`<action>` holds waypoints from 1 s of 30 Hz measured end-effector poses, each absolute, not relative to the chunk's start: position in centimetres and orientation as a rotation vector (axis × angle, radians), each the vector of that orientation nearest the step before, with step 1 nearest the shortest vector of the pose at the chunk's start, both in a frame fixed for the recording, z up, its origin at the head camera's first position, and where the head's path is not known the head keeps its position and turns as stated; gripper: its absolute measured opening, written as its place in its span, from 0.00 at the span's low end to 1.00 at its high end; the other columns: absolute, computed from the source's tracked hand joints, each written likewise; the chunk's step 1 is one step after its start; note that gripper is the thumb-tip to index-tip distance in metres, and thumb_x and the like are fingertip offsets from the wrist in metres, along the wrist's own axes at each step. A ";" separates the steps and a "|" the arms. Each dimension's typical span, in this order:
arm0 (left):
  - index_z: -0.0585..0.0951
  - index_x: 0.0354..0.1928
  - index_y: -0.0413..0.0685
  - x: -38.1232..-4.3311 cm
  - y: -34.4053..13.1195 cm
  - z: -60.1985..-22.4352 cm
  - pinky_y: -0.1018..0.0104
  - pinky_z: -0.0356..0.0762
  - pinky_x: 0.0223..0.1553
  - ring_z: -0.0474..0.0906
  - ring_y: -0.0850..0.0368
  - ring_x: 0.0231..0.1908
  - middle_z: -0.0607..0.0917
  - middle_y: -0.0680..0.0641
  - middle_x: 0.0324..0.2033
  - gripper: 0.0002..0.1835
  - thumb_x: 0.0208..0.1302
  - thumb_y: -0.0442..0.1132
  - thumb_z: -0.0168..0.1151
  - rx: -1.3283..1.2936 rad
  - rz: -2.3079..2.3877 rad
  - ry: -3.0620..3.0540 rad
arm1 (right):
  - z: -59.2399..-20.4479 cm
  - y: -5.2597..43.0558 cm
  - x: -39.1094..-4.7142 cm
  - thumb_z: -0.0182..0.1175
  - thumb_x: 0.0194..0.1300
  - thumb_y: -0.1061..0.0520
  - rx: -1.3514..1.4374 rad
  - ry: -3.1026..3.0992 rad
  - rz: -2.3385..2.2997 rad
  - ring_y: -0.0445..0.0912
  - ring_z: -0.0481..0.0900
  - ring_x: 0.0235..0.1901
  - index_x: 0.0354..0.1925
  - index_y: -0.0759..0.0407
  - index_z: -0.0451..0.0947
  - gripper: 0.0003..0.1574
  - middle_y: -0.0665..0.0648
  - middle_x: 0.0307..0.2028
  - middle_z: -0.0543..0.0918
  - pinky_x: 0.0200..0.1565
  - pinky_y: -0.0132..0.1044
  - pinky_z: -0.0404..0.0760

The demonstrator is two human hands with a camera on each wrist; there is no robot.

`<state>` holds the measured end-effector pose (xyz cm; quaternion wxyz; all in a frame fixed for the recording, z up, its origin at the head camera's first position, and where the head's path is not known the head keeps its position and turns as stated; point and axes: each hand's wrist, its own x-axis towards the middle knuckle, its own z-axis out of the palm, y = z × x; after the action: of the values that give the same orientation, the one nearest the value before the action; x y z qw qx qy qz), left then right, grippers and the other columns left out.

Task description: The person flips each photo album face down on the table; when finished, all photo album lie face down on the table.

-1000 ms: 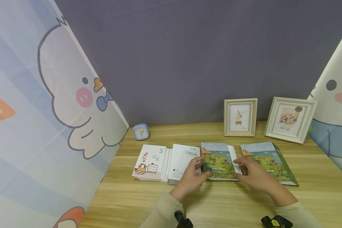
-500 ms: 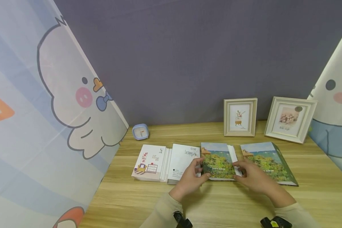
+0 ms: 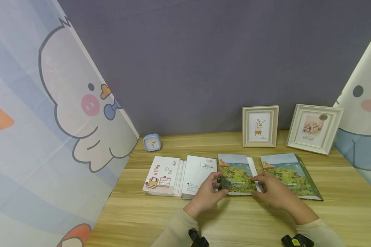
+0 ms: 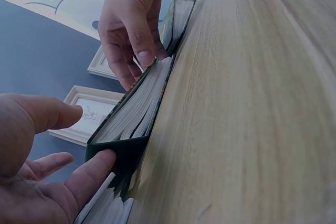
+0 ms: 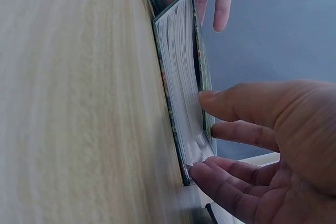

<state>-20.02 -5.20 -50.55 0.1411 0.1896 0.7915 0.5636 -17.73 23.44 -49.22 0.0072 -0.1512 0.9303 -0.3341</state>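
A thick photo album (image 3: pixel 236 176) with a painted seaside cover lies flat between my two hands. My left hand (image 3: pixel 206 192) touches its left side. In the left wrist view an extended finger (image 4: pixel 97 169) rests on the dark green spine, while the thumb is raised apart. My right hand (image 3: pixel 273 188) touches the opposite side. The right wrist view shows its thumb (image 5: pixel 210 100) against the cover's edge and its other fingertips by the corner of the white pages (image 5: pixel 178 72). A white album (image 3: pixel 199 176) with Chinese lettering sits directly left of it, partly behind my left hand.
Another seaside album (image 3: pixel 285 175) lies to the right, partly covered by my right hand. At far left is a white album (image 3: pixel 162 176) with a furniture drawing. A blue clock (image 3: pixel 152 142) and two picture frames (image 3: pixel 259 126) stand at the back of the wooden table (image 3: pixel 142 219).
Both hands stay at the album's sides. The right fingertips have shifted slightly left along its edge; the albums look almost unmoved.
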 end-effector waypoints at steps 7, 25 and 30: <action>0.66 0.78 0.54 -20.0 -5.1 -50.4 0.65 0.81 0.55 0.76 0.50 0.66 0.68 0.46 0.74 0.36 0.72 0.43 0.69 0.532 1.612 2.277 | -49.3 23.4 -17.8 0.79 0.60 0.54 -0.454 2.924 -1.017 0.39 0.76 0.32 0.61 0.59 0.83 0.32 0.62 0.53 0.79 0.30 0.35 0.76; 0.65 0.78 0.43 -20.0 -5.0 -50.6 0.69 0.81 0.54 0.77 0.47 0.65 0.66 0.43 0.74 0.37 0.72 0.40 0.68 0.562 1.596 2.288 | -49.3 23.3 -17.6 0.80 0.58 0.54 -0.465 2.968 -0.990 0.35 0.73 0.29 0.60 0.57 0.85 0.31 0.61 0.54 0.80 0.31 0.36 0.75; 0.68 0.76 0.43 -20.0 -4.8 -50.7 0.70 0.83 0.51 0.79 0.49 0.61 0.70 0.42 0.71 0.34 0.71 0.35 0.68 0.532 1.645 2.303 | -49.4 23.3 -17.7 0.80 0.58 0.54 -0.470 2.967 -0.999 0.34 0.72 0.28 0.59 0.57 0.85 0.31 0.59 0.53 0.79 0.30 0.35 0.75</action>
<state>-20.00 -4.75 -50.72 0.1306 0.1831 0.7928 0.5665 -17.68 23.26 -49.40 -0.0119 -0.1485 0.9371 -0.3156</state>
